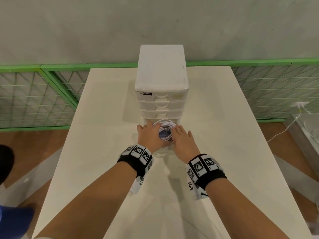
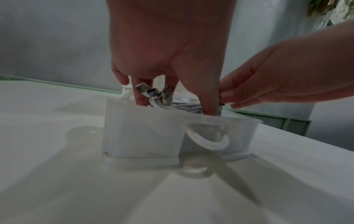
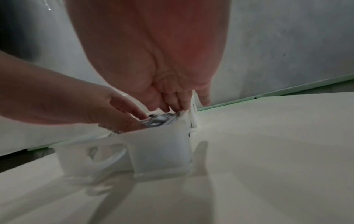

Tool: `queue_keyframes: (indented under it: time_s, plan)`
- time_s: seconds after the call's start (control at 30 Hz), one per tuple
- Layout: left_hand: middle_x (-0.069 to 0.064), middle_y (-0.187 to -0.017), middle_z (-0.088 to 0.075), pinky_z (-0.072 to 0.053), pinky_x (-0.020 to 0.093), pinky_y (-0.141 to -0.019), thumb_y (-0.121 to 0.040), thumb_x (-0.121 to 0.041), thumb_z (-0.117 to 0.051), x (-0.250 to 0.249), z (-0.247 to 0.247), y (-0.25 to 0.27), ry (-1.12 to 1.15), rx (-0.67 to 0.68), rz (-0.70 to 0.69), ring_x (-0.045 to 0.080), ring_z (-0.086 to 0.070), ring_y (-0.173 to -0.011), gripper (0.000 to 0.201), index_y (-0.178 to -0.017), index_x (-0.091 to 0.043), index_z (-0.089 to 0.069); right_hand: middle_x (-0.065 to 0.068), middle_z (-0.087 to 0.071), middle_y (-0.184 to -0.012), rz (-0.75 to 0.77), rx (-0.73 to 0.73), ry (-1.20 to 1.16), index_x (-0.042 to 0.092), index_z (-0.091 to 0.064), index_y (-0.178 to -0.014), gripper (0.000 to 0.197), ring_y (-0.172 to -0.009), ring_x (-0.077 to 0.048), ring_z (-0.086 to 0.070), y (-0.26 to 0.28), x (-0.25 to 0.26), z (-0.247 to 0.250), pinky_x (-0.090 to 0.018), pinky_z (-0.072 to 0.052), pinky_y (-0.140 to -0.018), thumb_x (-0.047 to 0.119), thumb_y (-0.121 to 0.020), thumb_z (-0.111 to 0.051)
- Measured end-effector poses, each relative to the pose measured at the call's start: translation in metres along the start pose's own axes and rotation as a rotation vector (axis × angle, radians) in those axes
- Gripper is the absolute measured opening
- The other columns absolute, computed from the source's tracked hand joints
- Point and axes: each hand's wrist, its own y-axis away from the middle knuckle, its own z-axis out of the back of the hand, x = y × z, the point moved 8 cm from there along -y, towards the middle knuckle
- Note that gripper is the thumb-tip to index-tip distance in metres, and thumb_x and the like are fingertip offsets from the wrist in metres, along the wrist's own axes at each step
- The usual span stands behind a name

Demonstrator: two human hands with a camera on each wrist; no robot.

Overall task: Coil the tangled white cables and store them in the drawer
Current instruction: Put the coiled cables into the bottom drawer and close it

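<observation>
A coil of white cables (image 1: 165, 125) lies in the pulled-out bottom drawer (image 2: 143, 134) of a white drawer unit (image 1: 161, 80) on the table. My left hand (image 1: 150, 134) reaches down into the drawer and grips the coil's left side, fingers (image 2: 140, 97) on one side and thumb on the other. Metal USB plugs (image 2: 151, 92) stick up between them. My right hand (image 1: 182, 136) lies flat over the coil's right side. Its straight fingers (image 3: 172, 101) press the cable down at the drawer's right wall (image 3: 162, 148).
The unit's three upper drawers (image 1: 161, 105) are closed. The white table (image 1: 224, 135) stretches wide on both sides. Green mesh fencing (image 1: 34, 97) runs behind it. Another white cable (image 1: 284, 130) hangs off to the right, and a person's dark hair (image 1: 5, 163) shows at left.
</observation>
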Motion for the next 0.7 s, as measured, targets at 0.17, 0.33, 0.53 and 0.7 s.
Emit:
queue_keyframes:
  time_s: [0.17, 0.33, 0.53, 0.7]
  plan:
    - [0.010, -0.124, -0.052, -0.030, 0.041, -0.092, -0.067, -0.076, -0.055, 0.000, 0.004, 0.000, -0.078, -0.016, -0.011, 0.028, -0.054, -0.107, 0.083, -0.129, -0.021, -0.050, -0.005, -0.011, -0.158, 0.060, 0.022, 0.117, 0.009, -0.009, -0.147, 0.055, -0.146, -0.020, 0.000, 0.010, 0.001, -0.009, -0.047, 0.001, -0.117, 0.013, -0.096, -0.029]
    - [0.009, -0.149, -0.032, -0.023, 0.047, -0.109, -0.081, -0.064, -0.051, 0.006, -0.012, 0.004, 0.111, 0.152, -0.001, 0.028, -0.036, -0.132, 0.078, -0.142, -0.020, -0.033, -0.004, -0.005, -0.159, 0.097, 0.034, 0.194, 0.011, -0.007, -0.148, 0.057, -0.146, -0.016, 0.001, 0.015, 0.001, -0.011, -0.046, 0.005, -0.116, 0.035, -0.100, -0.025]
    - [0.012, -0.108, -0.063, -0.045, 0.036, -0.089, -0.088, -0.026, -0.056, 0.030, 0.043, 0.008, 0.598, -0.306, 0.051, 0.028, -0.062, -0.098, 0.026, -0.102, -0.007, -0.068, -0.007, -0.002, -0.159, 0.167, 0.083, 0.294, 0.015, -0.004, -0.148, 0.087, -0.146, -0.020, 0.001, 0.016, -0.002, -0.016, -0.047, 0.002, -0.117, 0.068, -0.079, 0.002]
    - [0.009, -0.091, -0.058, -0.042, 0.028, -0.070, -0.095, -0.021, -0.047, 0.052, 0.111, 0.012, 0.755, -0.641, 0.161, 0.017, -0.050, -0.077, 0.020, -0.097, -0.004, -0.057, -0.012, -0.007, -0.158, 0.238, 0.016, 0.356, 0.012, -0.012, -0.147, 0.074, -0.146, -0.025, -0.008, 0.016, 0.005, -0.013, -0.049, -0.007, -0.117, 0.052, -0.091, -0.039]
